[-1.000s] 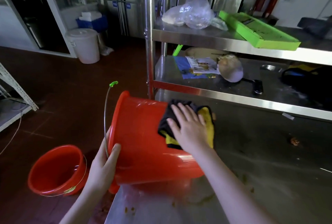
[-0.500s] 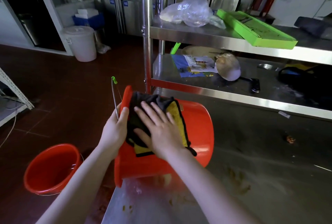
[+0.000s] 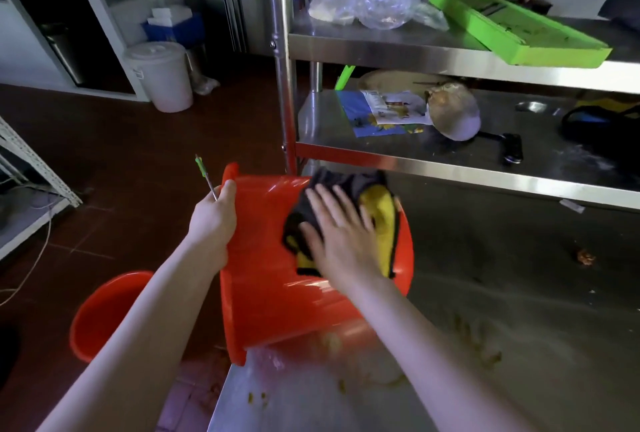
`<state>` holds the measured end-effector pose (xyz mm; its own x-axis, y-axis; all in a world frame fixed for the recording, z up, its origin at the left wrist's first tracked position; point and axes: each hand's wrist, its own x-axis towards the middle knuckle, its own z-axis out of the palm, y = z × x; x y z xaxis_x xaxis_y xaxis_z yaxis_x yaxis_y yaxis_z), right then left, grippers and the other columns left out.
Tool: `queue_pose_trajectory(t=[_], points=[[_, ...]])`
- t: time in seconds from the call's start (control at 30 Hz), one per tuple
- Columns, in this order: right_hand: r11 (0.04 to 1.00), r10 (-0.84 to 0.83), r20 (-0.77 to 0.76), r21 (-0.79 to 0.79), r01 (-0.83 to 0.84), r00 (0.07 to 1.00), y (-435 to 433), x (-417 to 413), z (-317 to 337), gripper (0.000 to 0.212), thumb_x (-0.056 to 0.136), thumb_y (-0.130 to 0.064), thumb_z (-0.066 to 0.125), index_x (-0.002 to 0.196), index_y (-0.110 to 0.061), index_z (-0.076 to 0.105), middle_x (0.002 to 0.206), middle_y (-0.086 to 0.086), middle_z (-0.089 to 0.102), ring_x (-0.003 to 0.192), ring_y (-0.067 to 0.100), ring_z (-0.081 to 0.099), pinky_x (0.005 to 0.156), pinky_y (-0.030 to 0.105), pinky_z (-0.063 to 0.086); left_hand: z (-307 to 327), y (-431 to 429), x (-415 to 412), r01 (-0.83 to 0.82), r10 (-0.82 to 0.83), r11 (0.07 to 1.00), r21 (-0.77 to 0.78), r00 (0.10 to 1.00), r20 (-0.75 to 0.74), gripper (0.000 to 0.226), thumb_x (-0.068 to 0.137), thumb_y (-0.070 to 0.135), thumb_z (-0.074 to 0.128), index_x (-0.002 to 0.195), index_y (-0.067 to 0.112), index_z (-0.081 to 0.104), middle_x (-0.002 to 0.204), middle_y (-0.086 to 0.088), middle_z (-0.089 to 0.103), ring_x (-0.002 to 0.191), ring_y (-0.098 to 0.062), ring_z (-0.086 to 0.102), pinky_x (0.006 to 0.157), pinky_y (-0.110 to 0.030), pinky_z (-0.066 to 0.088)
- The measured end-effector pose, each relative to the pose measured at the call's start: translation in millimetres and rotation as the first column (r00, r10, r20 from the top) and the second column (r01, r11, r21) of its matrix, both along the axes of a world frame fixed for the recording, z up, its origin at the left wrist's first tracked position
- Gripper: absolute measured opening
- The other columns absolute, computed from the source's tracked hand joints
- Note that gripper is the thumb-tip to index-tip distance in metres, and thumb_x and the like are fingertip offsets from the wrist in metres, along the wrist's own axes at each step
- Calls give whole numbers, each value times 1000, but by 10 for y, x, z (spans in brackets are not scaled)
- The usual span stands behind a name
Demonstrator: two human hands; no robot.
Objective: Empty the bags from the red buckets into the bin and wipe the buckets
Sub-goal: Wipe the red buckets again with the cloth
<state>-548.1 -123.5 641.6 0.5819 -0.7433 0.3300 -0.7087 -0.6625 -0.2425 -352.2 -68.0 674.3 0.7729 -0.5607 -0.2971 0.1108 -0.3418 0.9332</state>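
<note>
Two buckets: one on its side (image 3: 277,276) at the surface (image 3: 519,345) edge, my left hand (image 3: 213,220) gripping its rim, right hand (image 3: 343,237) fingers spread flat on the cloth (image 3: 379,210). Press firmly, overlap strokes. Second bucket (image 3: 100,314) sits on the floor.

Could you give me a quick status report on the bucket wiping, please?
Left hand gripping rim of tipped red bucket on steel table. Right hand flat, pressing cloth on its side. Second bucket on floor. Nothing obstructing.
</note>
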Motion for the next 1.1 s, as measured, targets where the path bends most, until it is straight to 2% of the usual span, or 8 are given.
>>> queue_pose_trajectory(t=[0.17, 0.23, 0.37, 0.5, 0.6, 0.83, 1.0, 1.1], points=[[964, 251, -36, -81, -253, 967, 434, 280, -11, 58, 98, -55, 28, 151, -30, 26, 158, -9, 26, 148, 16, 16, 115, 44, 20, 100, -65, 146, 65, -55, 996, 56, 984, -168, 51, 93, 52, 54, 119, 10, 64, 95, -11, 70, 80, -27, 67, 81, -40, 55], [967, 234, -68, -92, -239, 970, 426, 158, -53, 59, 98, -56, 30, 151, -31, 25, 159, -8, 24, 148, 15, 15, 114, 43, 22, 130, -50, 221, 71, -55, 992, 106, 987, -150, 52, 93, 53, 53, 122, 10, 60, 94, -11, 69, 81, -28, 66, 69, -39, 54], [992, 84, -82, -88, -91, 993, 196, -332, -211, 60, 97, -60, 29, 151, -34, 26, 159, -11, 21, 147, 12, 17, 111, 41, 26, 175, -90, 228, 43, -36, 989, 140, 998, -52, 40, 94, 52, 52, 113, 17, 58, 80, -3, 60, 67, -18, 59, 51, -29, 41], [986, -166, -23, 29, 166, 986, -147, -789, -281, 61, 98, -58, 22, 150, -27, 33, 158, -6, 26, 146, 17, 24, 110, 45, 34, 157, -178, 228, 37, -37, 989, 144, 999, -7, 56, 96, 50, 50, 126, 4, 56, 78, -2, 52, 68, -17, 51, 72, -31, 40], [979, -200, -45, 24, 202, 979, -130, -685, -277, 62, 99, -55, 16, 152, -25, 27, 159, -7, 22, 148, 18, 16, 114, 47, 30, 166, -238, 234, 4, -7, 986, 166, 1000, 17, 60, 96, 50, 48, 132, 2, 52, 73, -1, 44, 63, -15, 43, 76, -33, 34], [972, 215, -43, -84, -218, 976, 489, 219, -195, 57, 100, -52, 29, 150, -26, 31, 157, -6, 28, 147, 18, 19, 107, 42, 27, 134, -302, 301, 3, -19, 977, 212, 997, 75, 62, 95, 51, 47, 136, 3, 50, 117, -14, 58, 100, -30, 55, 84, -33, 39], [977, 206, -87, 70, -200, 975, 2, 886, 134, 62, 96, -60, 21, 148, -28, 34, 154, -7, 34, 144, 16, 27, 112, 43, 22, 88, -223, 291, 36, -66, 976, 214, 989, 134, 51, 96, 48, 45, 131, 13, 58, 115, -11, 63, 95, -26, 60, 84, -34, 45], [939, 179, -225, 328, -99, 958, -571, 1017, 291, 64, 96, -64, 16, 148, -30, 31, 156, -7, 31, 143, 16, 29, 114, 46, 19, 66, -176, 251, 33, -62, 980, 196, 987, 145, 50, 97, 50, 44, 133, 18, 57, 92, 1, 61, 70, -12, 53, 62, -29, 38]])
